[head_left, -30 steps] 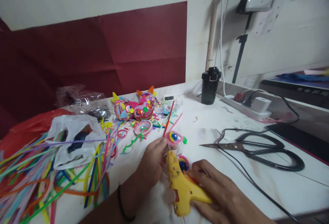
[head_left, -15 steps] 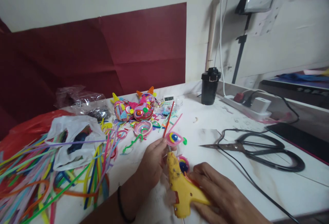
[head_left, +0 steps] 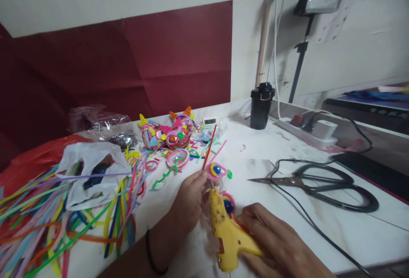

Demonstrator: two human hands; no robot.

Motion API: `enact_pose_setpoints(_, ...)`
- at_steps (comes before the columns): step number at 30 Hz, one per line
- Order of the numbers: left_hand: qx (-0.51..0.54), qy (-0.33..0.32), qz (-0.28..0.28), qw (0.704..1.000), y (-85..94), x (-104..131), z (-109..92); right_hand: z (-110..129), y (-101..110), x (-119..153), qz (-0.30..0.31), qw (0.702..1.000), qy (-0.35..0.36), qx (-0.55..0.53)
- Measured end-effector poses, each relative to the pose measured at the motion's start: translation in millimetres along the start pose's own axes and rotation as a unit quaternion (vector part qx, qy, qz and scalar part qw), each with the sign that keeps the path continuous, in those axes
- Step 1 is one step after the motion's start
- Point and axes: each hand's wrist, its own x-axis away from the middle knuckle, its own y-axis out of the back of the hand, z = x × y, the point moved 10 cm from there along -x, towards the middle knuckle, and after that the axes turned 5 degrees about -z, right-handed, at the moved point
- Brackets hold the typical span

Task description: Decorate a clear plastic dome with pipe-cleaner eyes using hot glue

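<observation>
My left hand (head_left: 189, 199) pinches a pink eye-shaped piece (head_left: 220, 176) with a blue-and-yellow centre and a green tip. From the same fingers a red pipe cleaner (head_left: 210, 147) sticks up. My right hand (head_left: 276, 237) is wrapped round the handle of a yellow glue gun (head_left: 223, 231). Its nozzle points away from me and lies just below the eye-shaped piece, close to my left fingers; I cannot tell whether it touches. Partly hidden behind the gun, a second eye piece (head_left: 228, 205) with a dark blue centre rests on the table.
Colourful pipe cleaners (head_left: 41, 222) and a white plastic bag (head_left: 72, 184) cover the left side. Decorated cat-like heads (head_left: 178, 137) stand at the back. Large black scissors (head_left: 298, 182) lie right, crossed by a black cord (head_left: 306, 218). Behind are a black cup (head_left: 260, 110) and a power strip (head_left: 322, 142).
</observation>
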Motion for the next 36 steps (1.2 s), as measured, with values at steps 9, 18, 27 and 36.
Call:
enact_pose_setpoints(9, 0.015, 0.0, 0.015, 1.0, -1.8, 0, 0, -6, 2, 2, 0.0, 0.999, -0.036, -0.04)
enact_pose_setpoints(18, 0.023, -0.007, 0.016, 1.0, -0.1, -2, 0, -10, -3, 8, 0.022, 0.998, -0.046, -0.043)
enact_pose_setpoints(27, 0.026, -0.003, 0.029, 0.999, -3.3, -1, 2, -11, -2, 11, 0.006, 0.998, -0.048, -0.037)
enact_pose_setpoints(36, 0.02, -0.011, 0.033, 0.999, -5.1, 0, -1, -3, -1, 7, -0.001, 1.0, -0.001, 0.002)
